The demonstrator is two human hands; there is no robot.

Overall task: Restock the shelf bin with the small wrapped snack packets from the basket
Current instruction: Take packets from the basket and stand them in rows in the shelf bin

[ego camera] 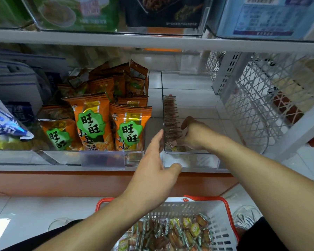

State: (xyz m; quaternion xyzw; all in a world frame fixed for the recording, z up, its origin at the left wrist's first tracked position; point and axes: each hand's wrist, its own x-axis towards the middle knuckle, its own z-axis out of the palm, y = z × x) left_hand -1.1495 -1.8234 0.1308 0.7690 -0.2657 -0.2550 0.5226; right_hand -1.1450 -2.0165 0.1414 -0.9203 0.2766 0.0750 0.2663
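**Row runs front-to-back along the bin's left wall; right hand is the one on it**

Clear shelf bin (190, 160) sits on the lower shelf, right of the bin of orange snack bags (98, 120). Inside it, a row of small packets (170, 118) stands on edge against the left wall. Long axis of the row points away from the person, toward the shelf back. The rest of the bin floor to the right looks bare.

Right hand (192, 134) is inside the bin at the near end of the row, fingers curled down toward a few packets at the front corner. Looks like a pinch or a press on them, but the fingertips are partly hidden behind the bin wall, so I can't tell which.

Left hand (156, 163) is outside the bin, fingers straight and relaxed, fingertips touching the left wall's outer face, thumb near the front lip. Holding nothing; my read is that it's steadying the bin.

Supply: white basket with red handles (223, 230) sits low and near, directly below both arms, with plenty of wrapped packets (170, 234) left in it.

Judgement: the task is early, with one row in and most of the bin unfilled. The next grab is down and back to the basket. Left hand is free and nearer to it. New packets should go in on edge, parallel to the existing row, building rightward.
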